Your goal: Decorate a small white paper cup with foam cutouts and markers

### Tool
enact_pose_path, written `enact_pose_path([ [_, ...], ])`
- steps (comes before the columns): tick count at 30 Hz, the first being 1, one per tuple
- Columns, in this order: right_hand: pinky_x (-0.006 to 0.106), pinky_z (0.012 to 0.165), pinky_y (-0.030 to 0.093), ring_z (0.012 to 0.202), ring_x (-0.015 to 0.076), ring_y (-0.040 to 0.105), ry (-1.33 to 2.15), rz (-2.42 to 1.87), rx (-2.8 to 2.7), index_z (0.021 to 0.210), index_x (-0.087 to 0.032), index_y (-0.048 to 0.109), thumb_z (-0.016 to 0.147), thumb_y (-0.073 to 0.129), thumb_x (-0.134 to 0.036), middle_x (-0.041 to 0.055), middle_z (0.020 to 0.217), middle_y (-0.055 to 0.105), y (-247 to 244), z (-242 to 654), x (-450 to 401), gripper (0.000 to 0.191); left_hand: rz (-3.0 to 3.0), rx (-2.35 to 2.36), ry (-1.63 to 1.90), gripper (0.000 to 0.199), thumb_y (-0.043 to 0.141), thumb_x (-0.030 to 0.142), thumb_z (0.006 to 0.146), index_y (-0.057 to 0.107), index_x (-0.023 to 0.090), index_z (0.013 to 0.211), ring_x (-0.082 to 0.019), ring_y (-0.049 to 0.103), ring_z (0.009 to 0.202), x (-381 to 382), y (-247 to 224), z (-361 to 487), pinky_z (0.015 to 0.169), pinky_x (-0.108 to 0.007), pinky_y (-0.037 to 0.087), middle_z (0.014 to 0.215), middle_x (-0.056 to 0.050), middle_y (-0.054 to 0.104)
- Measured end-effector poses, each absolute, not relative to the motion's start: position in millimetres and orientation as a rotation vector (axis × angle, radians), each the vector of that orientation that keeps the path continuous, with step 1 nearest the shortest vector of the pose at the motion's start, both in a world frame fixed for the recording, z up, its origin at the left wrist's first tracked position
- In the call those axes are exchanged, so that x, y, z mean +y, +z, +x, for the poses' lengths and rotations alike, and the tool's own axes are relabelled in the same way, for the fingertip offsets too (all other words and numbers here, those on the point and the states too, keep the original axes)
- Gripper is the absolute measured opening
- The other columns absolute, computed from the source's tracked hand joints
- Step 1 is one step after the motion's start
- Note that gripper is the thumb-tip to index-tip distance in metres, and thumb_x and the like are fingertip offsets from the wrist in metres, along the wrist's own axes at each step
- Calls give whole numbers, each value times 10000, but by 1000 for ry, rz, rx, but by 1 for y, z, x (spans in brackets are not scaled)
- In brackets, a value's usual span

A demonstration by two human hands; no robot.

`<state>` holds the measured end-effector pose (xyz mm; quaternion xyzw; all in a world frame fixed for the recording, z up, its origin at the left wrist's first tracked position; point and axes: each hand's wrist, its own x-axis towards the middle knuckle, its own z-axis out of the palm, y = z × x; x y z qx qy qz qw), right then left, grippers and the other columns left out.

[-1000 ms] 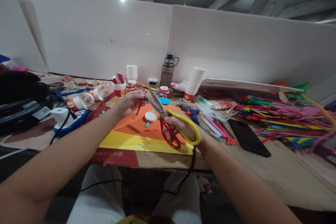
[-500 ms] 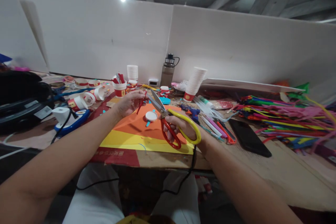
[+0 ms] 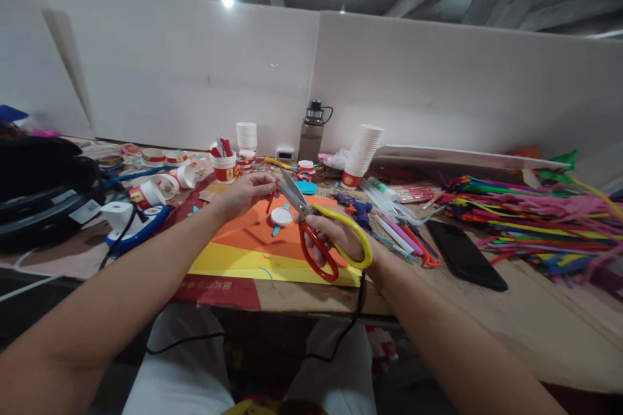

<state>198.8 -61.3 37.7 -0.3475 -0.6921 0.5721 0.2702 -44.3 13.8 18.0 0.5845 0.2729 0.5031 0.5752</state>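
Scissors (image 3: 293, 194) sit clasped in right grip (image 3: 335, 233), blades beside left grip (image 3: 248, 193) pinching red strip (image 3: 270, 201).

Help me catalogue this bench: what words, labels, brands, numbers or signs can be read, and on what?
No text is legible.
Red cardboard: pale characters, too blurred.
Black object: white label, too small.
Leaning cup stack: gold mark, too blurred.
Small white device: screen too small.

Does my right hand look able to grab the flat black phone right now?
Probably not: the right hand holds metal scissors with red and yellow handles, though nothing covers the phone.
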Motion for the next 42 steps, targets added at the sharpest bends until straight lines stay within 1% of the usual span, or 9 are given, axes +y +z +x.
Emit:
enact_pose_path([
  [9, 186, 349, 419, 373, 94, 541, 1476, -967, -1863, 1004, -157, 564, 901, 463, -410, -36, 589, 584, 44, 195, -68, 291, 1532, 681, 1182, 276, 793, 406, 692, 680, 157, 730, -113, 560, 661, 16, 17, -45, 645, -252, 405, 725, -26, 662],
  [15, 182, 361, 405, 379, 84, 522, 1386, -1001, -1932, 1040, -151, 578, 919, 444, -437, -31, 592, 593, 39, 198, -64, 338, 1587, 679, 1189, 267, 780, 401, 708, 672, 156, 721, -109, 548, 663, 19, 15, -47, 645, -251, 408, 727, -20, 645],
  [24, 172, 322, 377, 352, 73, 484, 1416, -1037, -1876, 1003, -174, 573, 908, 457, -458, -55, 574, 549, 36, 197, -64, 322, 1621, 742, 1198, 249, 762, 382, 733, 672, 150, 741, -105, 531, 646, 18, 16, -47, 638, -254, 400, 711, -19, 629],
  [29, 172, 324, 350, 347, 68, 461, 1327, -1047, -1898, 952, -175, 578, 906, 452, -470, -49, 561, 542, 36, 194, -64, 324, 1609, 769, 1172, 264, 761, 397, 726, 690, 143, 737, -112, 541, 652, 18, 16, -46, 639, -260, 402, 745, -46, 672],
  [32, 195, 328, 340, 346, 85, 459, 1169, -1156, -1820, 898, -193, 557, 898, 442, -473, -44, 561, 535, 36, 194, -56, 303, 1514, 832, 1183, 248, 758, 384, 725, 698, 145, 744, -117, 568, 678, 18, 15, -45, 646, -255, 408, 763, -52, 688],
  [34, 216, 371, 362, 386, 109, 502, 935, -1325, -1853, 893, -195, 571, 874, 488, -467, -19, 586, 567, 36, 196, -48, 284, 1418, 860, 1189, 240, 766, 376, 715, 697, 147, 736, -120, 582, 689, 18, 15, -44, 639, -248, 410, 754, -51, 688],
  [38, 280, 572, 425, 710, 229, 663, 270, -1651, -2129, 929, -183, 667, 811, 586, -382, 106, 812, 707, 32, 201, -35, 245, 1257, 846, 1174, 265, 809, 368, 664, 692, 135, 713, -117, 573, 667, 16, 18, -42, 620, -242, 415, 726, -58, 681],
  [40, 299, 641, 430, 827, 263, 673, 117, -1733, -2218, 960, -184, 687, 803, 583, -349, 131, 902, 723, 29, 201, -33, 251, 1213, 836, 1178, 283, 827, 365, 639, 692, 127, 709, -113, 566, 656, 15, 20, -41, 614, -239, 412, 711, -57, 675],
  [42, 300, 669, 430, 860, 266, 672, 78, -1785, -2274, 987, -179, 687, 798, 589, -340, 137, 942, 722, 27, 201, -32, 267, 1197, 828, 1184, 289, 833, 364, 629, 692, 124, 705, -111, 563, 653, 14, 22, -40, 612, -237, 406, 693, -51, 667],
])
